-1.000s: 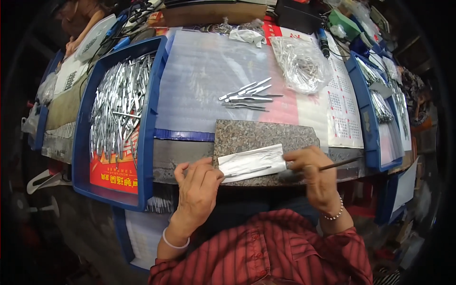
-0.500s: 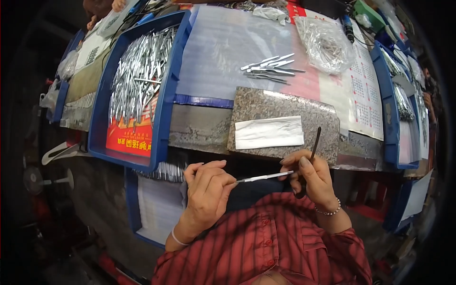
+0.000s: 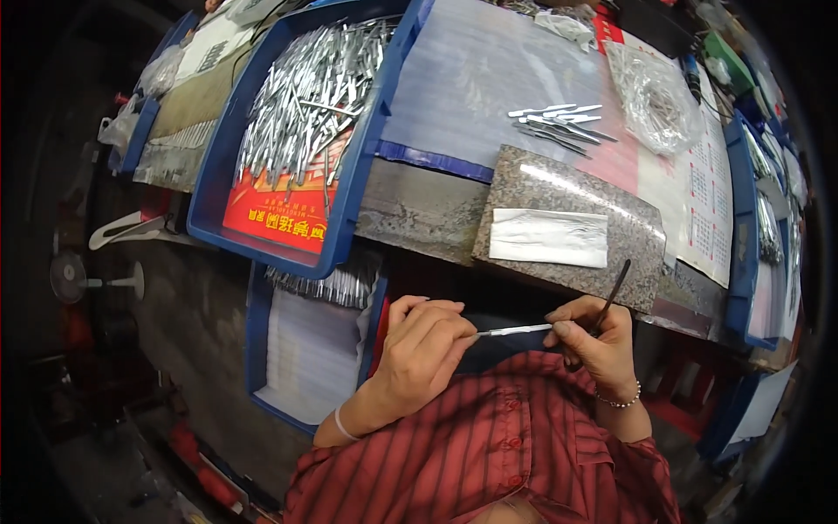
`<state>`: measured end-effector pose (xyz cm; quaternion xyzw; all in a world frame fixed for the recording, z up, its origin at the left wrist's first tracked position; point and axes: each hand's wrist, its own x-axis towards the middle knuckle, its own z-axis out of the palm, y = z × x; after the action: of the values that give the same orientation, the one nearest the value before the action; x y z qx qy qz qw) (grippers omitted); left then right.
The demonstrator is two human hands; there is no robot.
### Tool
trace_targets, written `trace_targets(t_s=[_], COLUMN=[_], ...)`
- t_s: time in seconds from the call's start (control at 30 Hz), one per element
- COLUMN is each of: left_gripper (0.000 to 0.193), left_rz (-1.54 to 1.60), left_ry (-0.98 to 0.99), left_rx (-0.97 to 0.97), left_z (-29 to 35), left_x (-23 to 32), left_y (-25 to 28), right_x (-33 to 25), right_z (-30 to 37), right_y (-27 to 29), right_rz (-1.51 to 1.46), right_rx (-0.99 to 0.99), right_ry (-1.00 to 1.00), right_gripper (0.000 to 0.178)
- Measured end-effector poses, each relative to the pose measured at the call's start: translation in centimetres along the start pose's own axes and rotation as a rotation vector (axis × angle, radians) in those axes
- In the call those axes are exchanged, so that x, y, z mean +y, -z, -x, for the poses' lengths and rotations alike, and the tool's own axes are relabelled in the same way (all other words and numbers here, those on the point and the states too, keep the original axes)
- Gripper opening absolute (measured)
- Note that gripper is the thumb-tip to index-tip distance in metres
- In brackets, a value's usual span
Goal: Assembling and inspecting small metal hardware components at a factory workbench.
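Observation:
In front of my red striped shirt, a slim silver metal piece (image 3: 517,330) lies almost level between my hands. My left hand (image 3: 425,351) pinches its left end, with the fingers curled over. At its right end, my right hand (image 3: 601,342) grips it between thumb and fingers. That same hand also holds a thin dark rod (image 3: 618,284), which slants up past the knuckles. The metal piece's two tips are hidden by my fingers. Just beyond the hands, a folded white cloth (image 3: 548,237) rests on a speckled stone slab (image 3: 572,185).
Several similar pieces (image 3: 563,125) lie on the plastic-covered table. A blue tray (image 3: 339,229) on the left holds a heap of silver pieces (image 3: 305,105); another blue tray (image 3: 259,349) sits lower. At right are a clear plastic bag (image 3: 656,100) and a blue bin (image 3: 744,288).
The whole view has shifted, so the table and trays appear farther right. Both hands keep their hold on the metal piece, and the dark rod remains in the right hand.

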<state>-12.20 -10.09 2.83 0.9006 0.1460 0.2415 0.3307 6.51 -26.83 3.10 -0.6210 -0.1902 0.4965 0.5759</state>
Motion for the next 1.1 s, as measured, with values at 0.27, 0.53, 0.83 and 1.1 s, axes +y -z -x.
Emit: trace_targets(t_s=[0.27, 0.53, 0.83, 1.1], left_gripper=[0.014, 0.014, 0.012, 0.008], left_rz=[0.194, 0.556, -0.065, -0.820], left_ry=[0.125, 0.414, 0.659, 0.486], left_rx=[-0.047, -0.285, 0.148, 0.235], left_z=[0.9, 3.3, 10.5, 12.1], left_x=[-1.5, -3.0, -9.4, -18.7], left_y=[0.3, 1.0, 4.8, 2.8], right_x=[-0.1, 0.5, 0.5, -0.6], right_z=[-1.0, -1.8, -1.6, -1.7], right_y=[-1.5, -3.7, -3.3, -4.3], right_rz=[0.100, 0.365, 0.252, 0.377], right_rx=[-0.014, -0.213, -0.216, -0.457], right_ry=[0.017, 0.191, 0.175, 0.219], right_gripper=[0.014, 0.011, 0.028, 0.022])
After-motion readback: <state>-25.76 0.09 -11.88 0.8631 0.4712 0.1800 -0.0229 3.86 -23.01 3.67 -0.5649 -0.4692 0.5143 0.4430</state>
